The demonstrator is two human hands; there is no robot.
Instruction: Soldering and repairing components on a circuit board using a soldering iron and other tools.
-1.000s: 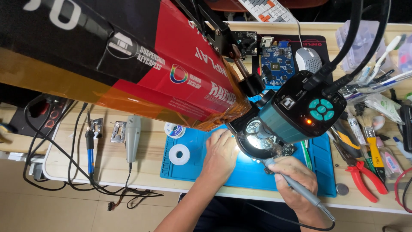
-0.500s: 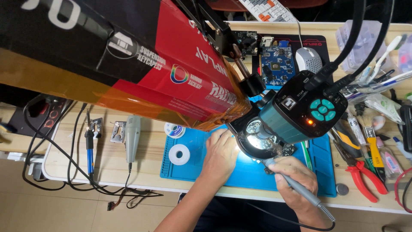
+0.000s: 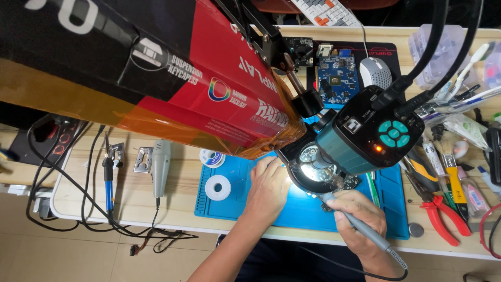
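A grey pen-shaped soldering iron (image 3: 365, 235) is held in the grip of the right hand (image 3: 360, 222), the fingers being closed around its forward half, pencil-fashion; the rear half and its ribbed cable collar are left clear of the hand at the lower right, where a dark cable runs off toward the bottom edge; the long axis is set on a slant, from lower right to upper left, with the tip pointed up and left under the lit ring light (image 3: 313, 169) of a teal microscope camera (image 3: 365, 138); the tip itself is hidden there, as is most of a small circuit board (image 3: 344, 183) beneath the lens. The left hand (image 3: 269, 185) is laid palm down on the blue work mat (image 3: 235, 203), just left of the ring light; its fingers are curled and reach into the lit patch, but whether anything is pinched by them cannot be told. 2 reels are seen left of that hand: a white tape roll (image 3: 217, 187) and a smaller solder spool (image 3: 211, 156); red-handled pliers (image 3: 443, 219) lie on the desk (image 3: 172, 209) to the right; a large red and black box (image 3: 156, 78) overhangs the upper left.
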